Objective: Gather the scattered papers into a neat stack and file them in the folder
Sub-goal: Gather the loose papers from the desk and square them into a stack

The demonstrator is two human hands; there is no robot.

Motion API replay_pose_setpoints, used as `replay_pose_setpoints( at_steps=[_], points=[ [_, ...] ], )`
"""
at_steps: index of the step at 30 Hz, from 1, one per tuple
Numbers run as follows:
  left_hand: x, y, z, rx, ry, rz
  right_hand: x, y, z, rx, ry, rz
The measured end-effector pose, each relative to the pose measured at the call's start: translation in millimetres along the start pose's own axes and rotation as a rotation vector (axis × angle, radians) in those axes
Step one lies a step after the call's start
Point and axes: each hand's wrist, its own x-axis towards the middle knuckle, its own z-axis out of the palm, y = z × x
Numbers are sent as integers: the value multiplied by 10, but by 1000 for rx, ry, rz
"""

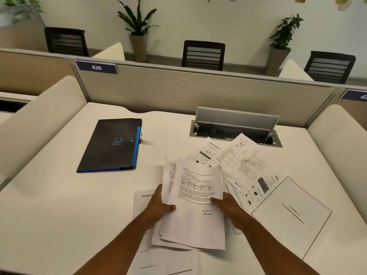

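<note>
Several printed sheets form a loose, uneven bundle (195, 195) lifted above the white desk. My left hand (156, 207) grips its left edge, thumb on top. My right hand (228, 208) holds the right edge, thumb pressed on the top page. More papers lie scattered flat on the desk: a fanned group (242, 161) behind the bundle, a title page with a framed border (292, 213) at the right, and sheets (166, 259) under my forearms. The black folder with a blue edge (112, 145) lies closed at the left, apart from the papers.
An open cable tray with a raised grey lid (236, 126) is sunk into the desk (59, 205) at the back right. A fabric partition (178, 90) closes the far edge, and cream side panels (43, 110) flank the desk. Chairs and potted plants stand beyond.
</note>
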Motion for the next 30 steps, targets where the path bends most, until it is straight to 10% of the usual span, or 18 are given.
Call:
replay_pose_setpoints(
  at_steps=[9, 30],
  points=[
    [-4, 334, 54, -229, -232, 37, -39, -70, -149, 262, -122, -10],
    [31, 585, 253, -117, 8, 82, -189, -405, -165, 264, 31, -274]
  ],
)
